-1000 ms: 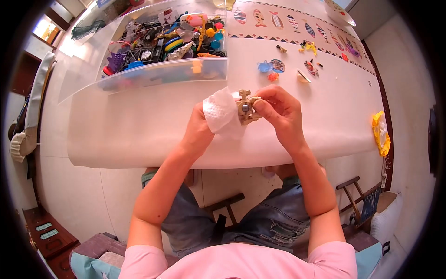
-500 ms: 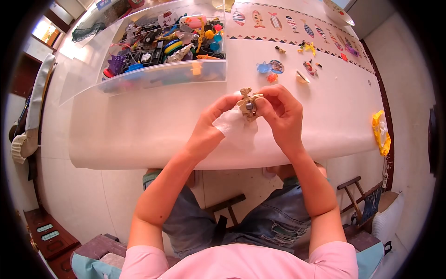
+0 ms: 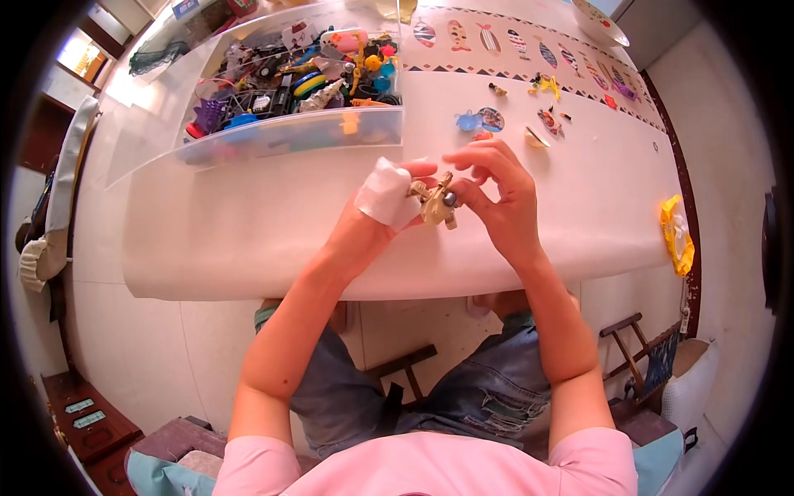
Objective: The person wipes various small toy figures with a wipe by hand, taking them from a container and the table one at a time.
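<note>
Together, both forearms reach in over the near edge of the white-covered table (image 3: 248,231), elbows bent and wrists raised. With my left hand (image 3: 365,230), I curl round the small tan figure-like toy with a round grey part (image 3: 436,207), supporting its left side; the crumpled white tissue (image 3: 385,192) lies over that hand's thumb side. The fingers of my right hand (image 3: 504,194) are spread, the forefinger stretched left above the toy, the thumb tip right beside the grey part; I cannot tell whether it touches. The toy is held up between my hands, over the near middle of the table, to the right of the clear plastic bin full of mixed toys (image 3: 281,136).

Print on the yellow soft packet (image 3: 676,236) at the table's right edge and on the blue box (image 3: 185,7) at far left is too small for me to read.

Half a second ago, my right thumb and forefinger pinched the toy, which stood more upright; now it is tilted. The tissue, which hung below it, has shifted left onto my hand.
</note>
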Available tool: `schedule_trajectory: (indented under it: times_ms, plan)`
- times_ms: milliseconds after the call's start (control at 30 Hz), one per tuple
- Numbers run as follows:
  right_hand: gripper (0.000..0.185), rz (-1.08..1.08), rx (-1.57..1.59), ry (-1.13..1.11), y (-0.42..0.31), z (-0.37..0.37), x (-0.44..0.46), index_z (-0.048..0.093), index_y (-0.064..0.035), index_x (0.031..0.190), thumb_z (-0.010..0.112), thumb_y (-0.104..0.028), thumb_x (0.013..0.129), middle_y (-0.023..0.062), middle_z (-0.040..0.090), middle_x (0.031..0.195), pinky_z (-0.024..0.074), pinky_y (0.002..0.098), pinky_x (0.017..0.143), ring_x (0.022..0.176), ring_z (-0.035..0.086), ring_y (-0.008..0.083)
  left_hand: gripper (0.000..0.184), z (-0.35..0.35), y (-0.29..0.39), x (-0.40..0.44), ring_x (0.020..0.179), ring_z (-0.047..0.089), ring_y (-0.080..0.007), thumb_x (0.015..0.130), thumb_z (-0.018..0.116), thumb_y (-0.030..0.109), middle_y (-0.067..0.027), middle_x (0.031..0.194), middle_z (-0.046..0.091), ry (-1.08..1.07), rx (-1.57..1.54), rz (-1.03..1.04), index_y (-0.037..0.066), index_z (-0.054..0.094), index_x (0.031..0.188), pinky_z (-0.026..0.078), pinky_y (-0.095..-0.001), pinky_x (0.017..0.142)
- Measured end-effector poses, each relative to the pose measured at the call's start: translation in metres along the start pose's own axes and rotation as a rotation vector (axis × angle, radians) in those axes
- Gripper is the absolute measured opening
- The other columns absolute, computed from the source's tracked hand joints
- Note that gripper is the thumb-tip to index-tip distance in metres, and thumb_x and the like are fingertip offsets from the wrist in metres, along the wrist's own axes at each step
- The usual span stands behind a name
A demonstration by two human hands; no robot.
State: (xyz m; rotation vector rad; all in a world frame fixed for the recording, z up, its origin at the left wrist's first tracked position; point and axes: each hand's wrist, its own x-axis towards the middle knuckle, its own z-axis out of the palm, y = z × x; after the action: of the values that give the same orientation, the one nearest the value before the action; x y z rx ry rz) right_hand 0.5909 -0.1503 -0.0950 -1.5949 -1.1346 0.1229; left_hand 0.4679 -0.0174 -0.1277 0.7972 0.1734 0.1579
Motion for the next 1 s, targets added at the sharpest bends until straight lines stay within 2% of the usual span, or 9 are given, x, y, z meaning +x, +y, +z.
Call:
schedule_trajectory:
  times_ms: [100, 267, 367, 467, 567, 667, 700, 833, 1000]
  plan:
    - [0.026, 0.090, 0.093, 0.026, -0.002, 0.003, -0.002, 0.063, -0.0100, 0.099, 0.070, -0.016, 0.075, 0.0016, 0.057, 0.086, 0.0417, 0.0236, 0.062, 0.076, 0.053, 0.0115, 0.033, 0.001, 0.001, -0.001, 0.093, 0.056, -0.0134, 0.090, 0.052, 0.026, -0.0072, 0.104, 0.056, 0.033, -0.023, 0.053, 0.005, 0.051, 0.115, 0.045, -0.0282, 0.083]
    - [0.044, -0.126, -0.075, -0.119, -0.006, 0.012, -0.005, 0.056, -0.0105, 0.108, 0.074, -0.018, 0.069, 0.0066, 0.053, 0.098, 0.0449, 0.0292, 0.067, 0.082, 0.054, 0.0185, 0.023, -0.013, -0.005, 0.004, 0.087, 0.057, -0.0145, 0.085, 0.057, 0.009, -0.0081, 0.102, 0.057, 0.088, -0.132, 0.205, 0.003, 0.053, 0.108, 0.048, -0.0294, 0.080]
    - [0.061, -0.163, -0.187, -0.218, -0.011, 0.021, -0.009, 0.049, -0.0103, 0.115, 0.077, -0.014, 0.062, 0.0102, 0.049, 0.106, 0.0472, 0.0365, 0.076, 0.094, 0.052, 0.0275, 0.021, -0.012, -0.008, 0.004, 0.088, 0.057, -0.0148, 0.085, 0.056, 0.007, -0.0061, 0.099, 0.056, 0.053, -0.171, 0.223, 0.007, 0.053, 0.106, 0.049, -0.0231, 0.074]
    - [0.062, -0.057, -0.211, -0.148, -0.005, 0.027, -0.010, 0.046, -0.0089, 0.117, 0.076, -0.012, 0.063, 0.0096, 0.050, 0.104, 0.0468, 0.0338, 0.077, 0.091, 0.053, 0.0256, 0.019, -0.011, -0.010, 0.006, 0.091, 0.057, -0.0164, 0.087, 0.053, 0.010, -0.0062, 0.102, 0.056, 0.084, -0.194, 0.304, 0.007, 0.053, 0.106, 0.048, -0.0273, 0.083]
    - [0.057, 0.112, -0.041, -0.139, -0.007, 0.022, -0.012, 0.044, -0.0071, 0.119, 0.070, -0.006, 0.068, 0.0095, 0.052, 0.102, 0.0461, 0.0315, 0.078, 0.088, 0.055, 0.0220, 0.021, -0.010, -0.002, 0.003, 0.099, 0.055, -0.0175, 0.089, 0.051, 0.016, -0.0063, 0.105, 0.056, 0.085, -0.266, 0.305, 0.005, 0.052, 0.107, 0.045, -0.0312, 0.087]
    - [0.049, 0.349, 0.536, -0.042, -0.003, 0.011, -0.005, 0.042, -0.0054, 0.120, 0.059, -0.006, 0.075, 0.0099, 0.054, 0.100, 0.0457, 0.0290, 0.077, 0.085, 0.055, 0.0181, 0.034, -0.010, 0.005, -0.001, 0.110, 0.050, -0.0215, 0.092, 0.043, 0.024, -0.0091, 0.117, 0.052, 0.189, -0.203, 0.307, 0.005, 0.047, 0.119, 0.041, -0.0350, 0.094]
    - [0.048, 0.418, 0.631, -0.080, -0.003, 0.004, -0.001, 0.040, -0.0033, 0.124, 0.049, -0.015, 0.079, 0.0119, 0.055, 0.105, 0.0453, 0.0280, 0.076, 0.085, 0.055, 0.0170, 0.036, -0.011, 0.006, -0.001, 0.111, 0.049, -0.0220, 0.093, 0.041, 0.026, -0.0098, 0.119, 0.050, 0.153, -0.199, 0.295, 0.004, 0.045, 0.121, 0.041, -0.0353, 0.094]
    - [0.058, 0.495, 1.115, -0.251, 0.000, -0.005, 0.002, 0.033, -0.0005, 0.131, 0.040, -0.027, 0.080, 0.0140, 0.051, 0.117, 0.0442, 0.0283, 0.075, 0.086, 0.055, 0.0172, 0.046, -0.009, 0.007, 0.000, 0.113, 0.048, -0.0236, 0.093, 0.036, 0.032, -0.0118, 0.125, 0.047, 0.062, -0.147, 0.209, 0.002, 0.038, 0.128, 0.040, -0.0365, 0.096]
    - [0.057, 0.460, 1.066, -0.134, -0.009, 0.001, -0.001, 0.037, -0.0014, 0.128, 0.057, -0.024, 0.080, 0.0116, 0.053, 0.104, 0.0441, 0.0241, 0.067, 0.076, 0.052, 0.0146, 0.056, 0.005, 0.008, 0.000, 0.113, 0.048, -0.0231, 0.093, 0.036, 0.037, -0.0129, 0.128, 0.045, -0.042, -0.019, 0.109, -0.001, 0.030, 0.134, 0.040, -0.0366, 0.095]
